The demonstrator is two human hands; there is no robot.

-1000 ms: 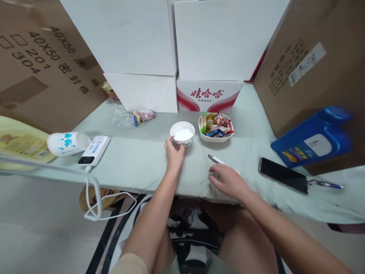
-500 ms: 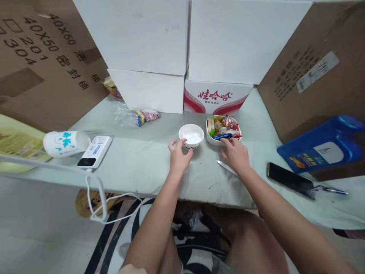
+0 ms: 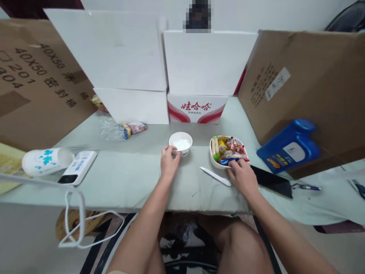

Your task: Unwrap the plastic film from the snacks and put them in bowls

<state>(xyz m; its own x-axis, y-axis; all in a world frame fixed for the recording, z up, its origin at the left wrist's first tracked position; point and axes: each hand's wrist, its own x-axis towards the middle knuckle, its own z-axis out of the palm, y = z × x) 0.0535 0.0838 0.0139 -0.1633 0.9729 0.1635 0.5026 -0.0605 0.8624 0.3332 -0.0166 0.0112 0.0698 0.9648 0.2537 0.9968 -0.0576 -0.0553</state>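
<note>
My left hand (image 3: 169, 163) grips the near side of a small white bowl (image 3: 180, 143) holding something white, fingers curled on its rim. My right hand (image 3: 242, 175) holds the near rim of a white dish (image 3: 216, 161) filled with wrapped sweets and snacks, fingers on its edge. A white plastic knife (image 3: 215, 176) lies on the pale green table cover (image 3: 137, 179) between the two hands.
A black phone (image 3: 272, 181) and a pen (image 3: 306, 187) lie right of the dish, beside a blue jug (image 3: 289, 150). At left are a tipped white cup (image 3: 44, 161), a power bank (image 3: 78, 167) with cable, and a snack bag (image 3: 129, 128). Cardboard and white boxes (image 3: 196, 64) wall the table.
My right hand left the knife, reached the snack dish and drew it right and nearer to me. My left hand stayed on the small bowl. The view tilted up.
</note>
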